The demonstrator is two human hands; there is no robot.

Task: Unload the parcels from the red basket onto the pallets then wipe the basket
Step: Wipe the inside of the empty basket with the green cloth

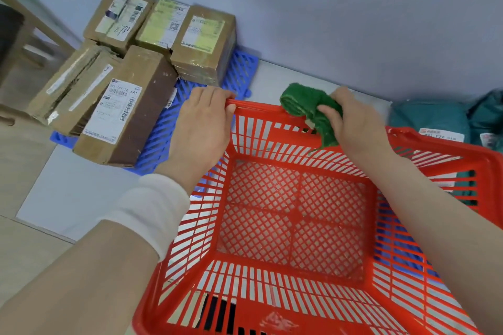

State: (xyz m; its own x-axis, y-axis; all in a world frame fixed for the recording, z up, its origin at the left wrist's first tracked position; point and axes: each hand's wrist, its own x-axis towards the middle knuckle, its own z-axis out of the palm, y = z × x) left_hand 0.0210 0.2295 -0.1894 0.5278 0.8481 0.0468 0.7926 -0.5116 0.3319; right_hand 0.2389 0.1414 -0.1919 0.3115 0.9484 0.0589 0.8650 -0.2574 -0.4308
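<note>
Red basket (272, 280): empty, its open mouth facing the camera, between the cardboard parcels (125, 117) on the left and the teal mailer bags (430, 117) on the right; what it rests on is hidden.
Handling: probably light, stiff slatted plastic with some flex in the walls; the smooth rim looks like the firmest place to hold, and the slats may snag a cloth.
Grip state: left grip (201, 128) has its fingers curled over the far rim near the left corner, steadying it; right grip (356, 122) is clamped on a green cloth (302, 100) pressed against the same rim.
Stage: unloading looks done; wiping appears to be at the rim.
Surface: pale grey floor (76, 193), with a blue slatted pallet (159, 133) under the parcels; more blue shows through the basket's right wall.
Room: plain lilac-grey wall (326, 8) close behind.
</note>
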